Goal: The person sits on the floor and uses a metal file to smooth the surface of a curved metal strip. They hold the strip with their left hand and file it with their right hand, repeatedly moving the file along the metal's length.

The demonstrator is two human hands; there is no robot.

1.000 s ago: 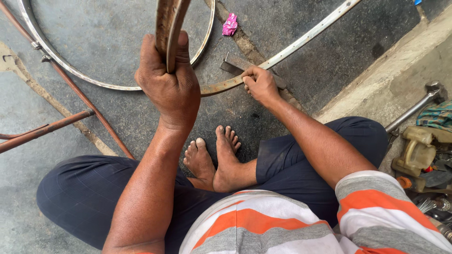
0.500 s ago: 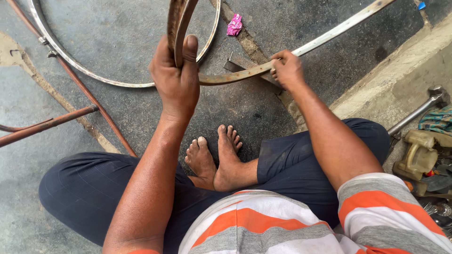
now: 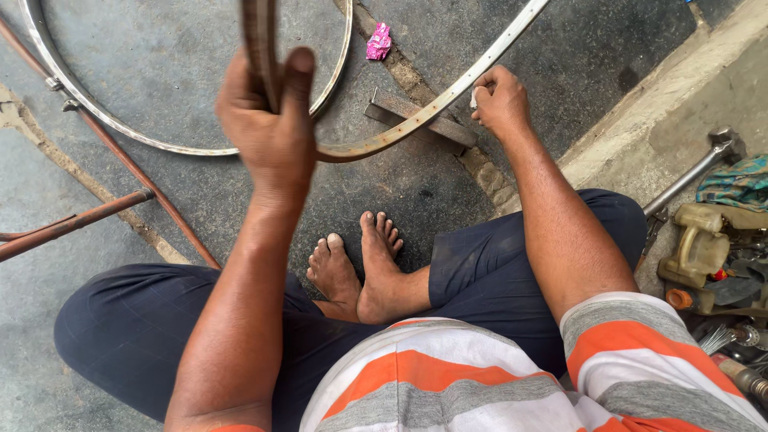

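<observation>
I sit cross-legged on a dark floor with a bare metal wheel rim (image 3: 448, 96) held up in front of me. My left hand (image 3: 272, 128) grips the near, rusty part of the rim where it stands edge-on, thumb up. Further out, my right hand (image 3: 500, 100) closes on the rim's silvery stretch, just above a flat metal bar (image 3: 416, 120) lying on the floor. My bare feet (image 3: 356, 268) rest below the rim.
A second, thin steel rim (image 3: 96, 112) lies flat on the floor at upper left. Rusty rods (image 3: 72, 224) cross the left side. A pink wrapper (image 3: 378, 42) lies at the top. Tools, a hammer (image 3: 696, 172) and a plastic container (image 3: 700, 244) crowd the right edge.
My right hand has slid up and to the right along the rim, off the flat bar. My left hand lifted the rim a little higher and turned it.
</observation>
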